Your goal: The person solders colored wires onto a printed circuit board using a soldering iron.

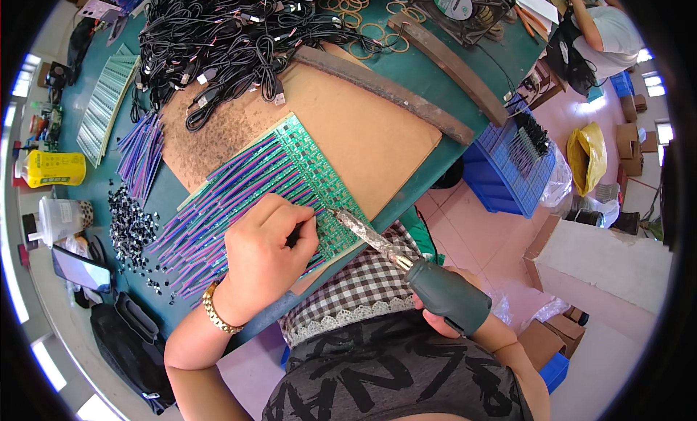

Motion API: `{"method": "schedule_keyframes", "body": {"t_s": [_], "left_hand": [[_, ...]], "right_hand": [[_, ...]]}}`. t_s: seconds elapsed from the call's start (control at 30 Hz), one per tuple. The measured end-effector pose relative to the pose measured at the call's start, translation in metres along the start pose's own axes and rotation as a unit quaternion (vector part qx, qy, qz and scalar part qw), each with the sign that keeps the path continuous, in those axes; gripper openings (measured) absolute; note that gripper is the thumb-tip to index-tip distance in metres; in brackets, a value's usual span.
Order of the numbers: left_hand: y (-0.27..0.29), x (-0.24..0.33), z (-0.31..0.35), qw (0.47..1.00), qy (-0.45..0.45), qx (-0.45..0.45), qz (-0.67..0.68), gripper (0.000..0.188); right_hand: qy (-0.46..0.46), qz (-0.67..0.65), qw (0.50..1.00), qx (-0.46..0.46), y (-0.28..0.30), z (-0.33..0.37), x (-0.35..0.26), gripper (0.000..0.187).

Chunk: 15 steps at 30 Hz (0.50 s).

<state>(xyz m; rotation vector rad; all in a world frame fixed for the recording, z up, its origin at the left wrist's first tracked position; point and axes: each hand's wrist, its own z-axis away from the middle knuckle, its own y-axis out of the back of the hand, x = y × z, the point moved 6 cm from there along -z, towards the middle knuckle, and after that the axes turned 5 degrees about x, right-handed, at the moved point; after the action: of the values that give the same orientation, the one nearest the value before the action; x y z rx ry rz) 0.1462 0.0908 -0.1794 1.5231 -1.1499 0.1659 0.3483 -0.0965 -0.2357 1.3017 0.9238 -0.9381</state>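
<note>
Right hand (438, 323) wraps the soldering iron (406, 263), its tip just beyond the left fingertips; left hand (265, 239) pinched closed, can't tell on what; circuit board panel (314, 163) under and ahead of left hand, coloured wires (218, 196) fanned to its left; done well, likely: wire end kept flat, brief tip contact, fingers clear of hot metal, still until the joint sets.

The green table (519, 54) carries a brown board (392, 131), a fan (465, 11) — and a heap of black parts (132, 225).
</note>
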Motion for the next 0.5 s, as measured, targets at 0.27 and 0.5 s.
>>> {"method": "schedule_keyframes", "body": {"t_s": [0.27,0.5], "left_hand": [[0.000,0.002,0.002,1.000,-0.018,0.010,-0.016,0.011],[0.001,0.004,0.000,0.999,-0.027,0.011,-0.015,0.011]], "right_hand": [[-0.081,0.024,0.995,-0.044,0.007,-0.006,0.001,0.032],[-0.021,-0.162,0.985,0.046,0.013,-0.021,-0.027,0.041]]}}
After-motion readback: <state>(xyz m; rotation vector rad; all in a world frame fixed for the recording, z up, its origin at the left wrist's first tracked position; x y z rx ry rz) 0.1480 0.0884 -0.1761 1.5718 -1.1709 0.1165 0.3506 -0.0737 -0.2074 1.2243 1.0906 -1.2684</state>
